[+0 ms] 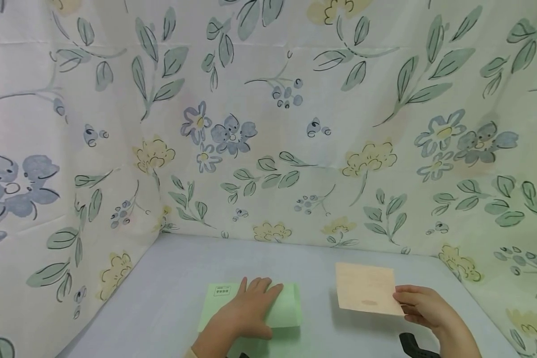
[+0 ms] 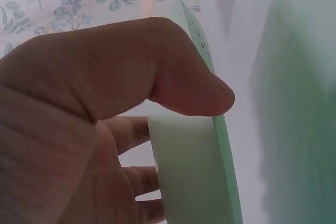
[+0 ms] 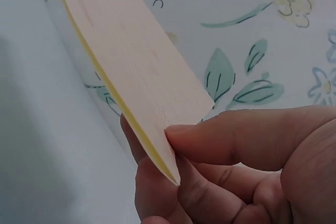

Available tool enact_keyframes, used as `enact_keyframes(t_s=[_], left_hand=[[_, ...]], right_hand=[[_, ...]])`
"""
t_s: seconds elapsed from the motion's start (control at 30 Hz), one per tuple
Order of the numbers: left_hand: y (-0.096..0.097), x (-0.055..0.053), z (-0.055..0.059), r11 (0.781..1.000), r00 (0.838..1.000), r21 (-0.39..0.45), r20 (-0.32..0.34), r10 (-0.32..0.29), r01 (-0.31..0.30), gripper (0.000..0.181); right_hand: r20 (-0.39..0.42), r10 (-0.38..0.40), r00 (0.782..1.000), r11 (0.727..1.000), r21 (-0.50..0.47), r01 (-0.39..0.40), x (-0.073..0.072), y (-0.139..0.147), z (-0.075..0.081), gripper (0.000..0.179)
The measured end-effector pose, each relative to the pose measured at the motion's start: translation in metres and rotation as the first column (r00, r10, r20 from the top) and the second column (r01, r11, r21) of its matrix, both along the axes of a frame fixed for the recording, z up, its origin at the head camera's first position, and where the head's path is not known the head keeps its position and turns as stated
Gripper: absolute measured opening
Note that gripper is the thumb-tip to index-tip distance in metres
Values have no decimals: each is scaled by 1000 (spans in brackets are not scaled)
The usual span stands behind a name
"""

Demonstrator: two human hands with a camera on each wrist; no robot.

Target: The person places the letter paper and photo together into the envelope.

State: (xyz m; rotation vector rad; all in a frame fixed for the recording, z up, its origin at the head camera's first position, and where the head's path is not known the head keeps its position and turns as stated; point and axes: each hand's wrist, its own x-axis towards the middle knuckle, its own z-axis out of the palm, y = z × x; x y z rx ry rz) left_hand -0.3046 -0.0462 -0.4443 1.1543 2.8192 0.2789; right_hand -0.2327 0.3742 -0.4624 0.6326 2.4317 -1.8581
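Observation:
A flat, light green packet (image 1: 284, 306) with a small printed label lies under my left hand (image 1: 246, 308) in the head view. The left wrist view shows the thumb across the near edge of the green packet (image 2: 189, 166) and the fingers on its far side, gripping it off the tabletop. To the right, my right hand (image 1: 425, 306) pinches a thin, pale peach card (image 1: 367, 288) by its right end, holding it above the table. Up close, the peach card (image 3: 126, 45) has a yellow edge and sits between thumb and fingers.
A whitish table (image 1: 170, 288) lies below both hands. Floral cloth (image 1: 268, 124) hangs behind it and along both sides. A black piece of wrist gear (image 1: 416, 345) shows by the right wrist. Greenish shade falls on the tabletop near the packet.

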Motion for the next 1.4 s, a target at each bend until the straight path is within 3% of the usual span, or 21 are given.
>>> enact_keyframes(t_s=[0.53,0.77,1.4], left_hand=[[0,1,0,1000,1000,1,-6,10,-10,97],[0,1,1,1000,1000,4,-13,12,-11,97],[0,-2,-2,1000,999,19,-34,19,-19,101]], right_hand=[[-36,94,995,995,-34,-95,-4,-16,-2,29],[-41,195,980,978,-64,-197,-6,-19,-1,27],[-45,258,965,966,0,-259,-15,-44,4,34]])
